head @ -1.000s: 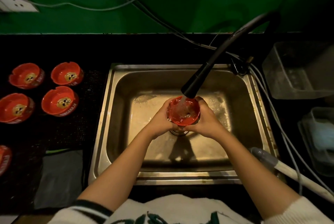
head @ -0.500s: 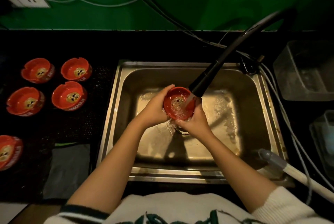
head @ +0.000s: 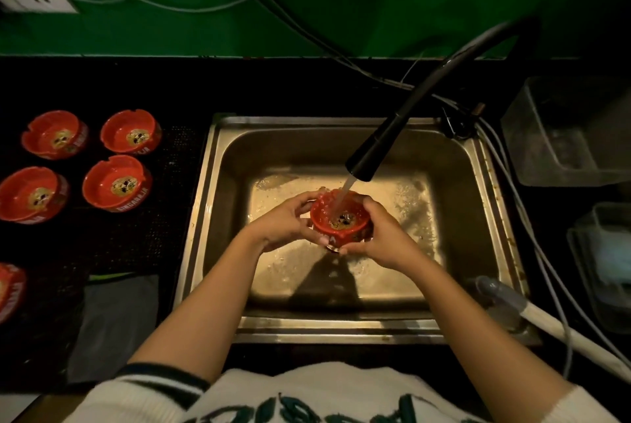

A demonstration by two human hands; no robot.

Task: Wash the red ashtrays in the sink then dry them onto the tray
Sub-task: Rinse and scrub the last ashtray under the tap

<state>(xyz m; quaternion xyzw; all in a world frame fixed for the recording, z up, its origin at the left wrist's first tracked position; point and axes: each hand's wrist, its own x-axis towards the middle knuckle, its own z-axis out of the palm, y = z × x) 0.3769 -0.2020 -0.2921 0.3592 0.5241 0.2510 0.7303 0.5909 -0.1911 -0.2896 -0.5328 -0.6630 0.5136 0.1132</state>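
Step in hand: rinsing one red ashtray (head: 340, 222) under the running tap; this looks like the washing half of the task, with drying not yet begun for this piece.
Ashtray position: held above the floor of the steel sink (head: 218, 204), roughly over the drain, mouth up, with the water stream falling into its bowl.
Left hand (head: 286, 221): cupped against the ashtray's left side, fingers curled round its rim.
Right hand (head: 382, 235): wrapped round the right and near side, thumb over the edge, so both hands hold the same piece.
Faucet (head: 379, 146): black pull-down spout angled over the basin, water flowing.
Other ashtrays: four red ones sit mouth up on the dark mat (head: 177, 163) left of the sink – far left (head: 54, 136), far right (head: 131, 134), near left (head: 32, 194), near right (head: 116, 183) – and a fifth (head: 10, 289) is cut off by the left frame edge.
Washed or waiting: whether those five are clean or dirty cannot be told from here; whether the mat serves as the tray is also unclear.
Cloth (head: 112, 323): a grey one lies near the front left, likely for drying.
Left to do: finish this rinse, dry it, set it down, then handle any unwashed ones.
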